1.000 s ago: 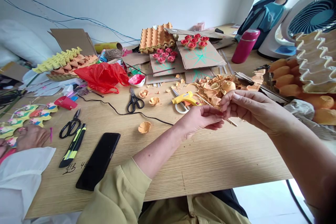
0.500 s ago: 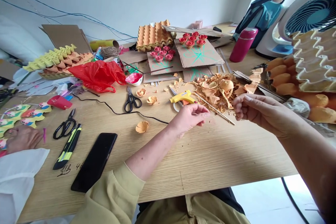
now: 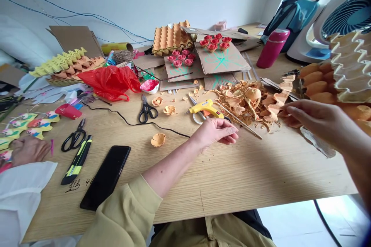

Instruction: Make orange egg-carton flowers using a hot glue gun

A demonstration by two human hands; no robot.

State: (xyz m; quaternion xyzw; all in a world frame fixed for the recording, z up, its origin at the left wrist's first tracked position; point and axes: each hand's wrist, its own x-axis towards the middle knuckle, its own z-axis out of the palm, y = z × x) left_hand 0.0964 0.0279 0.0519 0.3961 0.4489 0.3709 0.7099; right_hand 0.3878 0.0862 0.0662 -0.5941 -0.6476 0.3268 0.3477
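Note:
My left hand is just in front of the yellow glue gun, thumb and fingers pressed together. Anything between its fingertips is too small to make out. My right hand hovers at the right end of the heap of orange egg-carton scraps, its fingers pinched; what they hold, if anything, cannot be made out. A thin wooden stick lies between the glue gun and the scraps. Left of the left hand are an open carton-pulp flower cup and two layered carton flowers.
Black scissors, a phone and a utility knife lie to the left. A co-worker's hand rests at the far left. Red flowers stand on cardboard behind. Egg trays and a pink bottle are right.
My right hand has moved right, away from the left hand, to the edge of the scraps. The left hand's fingers have drawn closer together. The view has shifted slightly.

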